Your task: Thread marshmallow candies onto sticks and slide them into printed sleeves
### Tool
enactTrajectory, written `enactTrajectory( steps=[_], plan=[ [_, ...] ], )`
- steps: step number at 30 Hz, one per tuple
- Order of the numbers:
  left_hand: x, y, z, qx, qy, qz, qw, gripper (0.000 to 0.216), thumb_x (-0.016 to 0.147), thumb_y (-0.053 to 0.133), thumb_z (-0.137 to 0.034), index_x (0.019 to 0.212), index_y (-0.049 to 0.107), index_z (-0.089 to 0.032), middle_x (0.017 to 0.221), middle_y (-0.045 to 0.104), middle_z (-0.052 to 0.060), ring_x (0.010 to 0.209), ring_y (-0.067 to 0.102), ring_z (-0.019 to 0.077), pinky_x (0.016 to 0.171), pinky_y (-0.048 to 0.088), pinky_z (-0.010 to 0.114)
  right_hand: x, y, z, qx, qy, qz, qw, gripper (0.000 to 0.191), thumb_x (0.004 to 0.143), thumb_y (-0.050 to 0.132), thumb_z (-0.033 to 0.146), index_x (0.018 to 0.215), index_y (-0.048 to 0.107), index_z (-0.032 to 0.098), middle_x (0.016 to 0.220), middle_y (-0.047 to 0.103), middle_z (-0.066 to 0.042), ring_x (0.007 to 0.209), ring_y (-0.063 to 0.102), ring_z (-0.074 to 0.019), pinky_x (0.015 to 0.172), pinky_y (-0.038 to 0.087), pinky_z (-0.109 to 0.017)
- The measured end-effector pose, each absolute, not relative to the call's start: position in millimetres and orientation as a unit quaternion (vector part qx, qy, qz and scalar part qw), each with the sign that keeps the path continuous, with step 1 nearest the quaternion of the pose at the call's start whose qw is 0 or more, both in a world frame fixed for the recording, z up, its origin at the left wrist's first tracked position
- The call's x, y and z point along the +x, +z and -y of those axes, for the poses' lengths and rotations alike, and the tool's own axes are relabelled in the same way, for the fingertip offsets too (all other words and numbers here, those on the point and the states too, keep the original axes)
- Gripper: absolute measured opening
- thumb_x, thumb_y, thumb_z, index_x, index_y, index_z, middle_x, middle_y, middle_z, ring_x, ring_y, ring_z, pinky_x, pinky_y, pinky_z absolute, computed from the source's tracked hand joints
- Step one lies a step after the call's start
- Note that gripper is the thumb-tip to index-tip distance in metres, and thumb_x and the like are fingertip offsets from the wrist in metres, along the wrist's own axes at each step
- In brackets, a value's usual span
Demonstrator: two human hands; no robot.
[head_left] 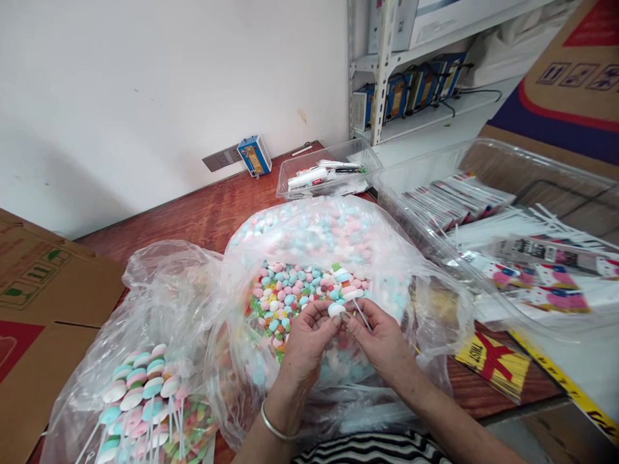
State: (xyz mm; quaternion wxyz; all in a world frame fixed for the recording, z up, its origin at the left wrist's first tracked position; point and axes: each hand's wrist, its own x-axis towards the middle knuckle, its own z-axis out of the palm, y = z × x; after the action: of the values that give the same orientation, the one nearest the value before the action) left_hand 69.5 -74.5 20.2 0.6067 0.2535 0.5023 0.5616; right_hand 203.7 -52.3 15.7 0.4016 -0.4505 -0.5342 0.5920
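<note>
Over an open clear plastic bag, my left hand (312, 332) pinches a white and pale-blue marshmallow candy (336, 310) between thumb and fingers. Close beside it, my right hand (380, 332) is closed on a thin white stick (362, 314), its thumb near the same candy. Just beyond my fingers a small stack of pink, white, blue and green candies (347, 287) shows; whether it is on the stick I cannot tell. Loose pastel candies (285, 290) fill the bag below. Finished-looking candy skewers (145, 393) lie in plastic at the lower left.
A clear bin (425, 238) on the right holds white sticks and printed packets. Behind the bag stands a smaller clear tray (290, 193) with pens. Cardboard boxes (53, 303) flank the wooden table (193, 200). A yellow packet (493, 367) lies at the right edge.
</note>
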Motion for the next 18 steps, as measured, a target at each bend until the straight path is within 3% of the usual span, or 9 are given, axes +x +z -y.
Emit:
enactTrajectory(
  steps=[6,12,18],
  plan=[
    [58,19,67,0.22,0.584,-0.569,0.536,0.036,0.069,0.079,-0.035,0.094,0.063,-0.016,0.076,0.065,0.0,0.065,0.062,0.0109,0.062,0.051,0.022,224,26,69,-0.478,0.46,0.684,0.305,0.032,0.096,0.038,0.036,0.078,0.059,0.02,0.066,0.06,0.001,0.062,0.055,-0.0154,0.059,0.042,-0.025],
    [46,15,62,0.225,0.621,-0.575,0.483,0.039,0.07,0.077,-0.032,0.103,0.064,-0.016,0.09,0.066,0.003,0.076,0.061,0.0112,0.07,0.05,0.023,234,27,85,-0.444,0.46,0.729,0.246,0.033,0.097,0.034,0.033,0.084,0.061,0.019,0.077,0.067,-0.002,0.069,0.061,-0.0173,0.064,0.043,-0.026],
    [47,18,63,0.247,0.628,-0.56,0.481,0.035,0.07,0.077,-0.031,0.099,0.065,-0.015,0.082,0.066,0.001,0.071,0.059,0.0101,0.068,0.049,0.022,230,23,83,-0.456,0.46,0.723,0.241,0.034,0.097,0.034,0.035,0.083,0.06,0.019,0.077,0.067,-0.002,0.073,0.062,-0.0194,0.066,0.043,-0.027]
  ],
)
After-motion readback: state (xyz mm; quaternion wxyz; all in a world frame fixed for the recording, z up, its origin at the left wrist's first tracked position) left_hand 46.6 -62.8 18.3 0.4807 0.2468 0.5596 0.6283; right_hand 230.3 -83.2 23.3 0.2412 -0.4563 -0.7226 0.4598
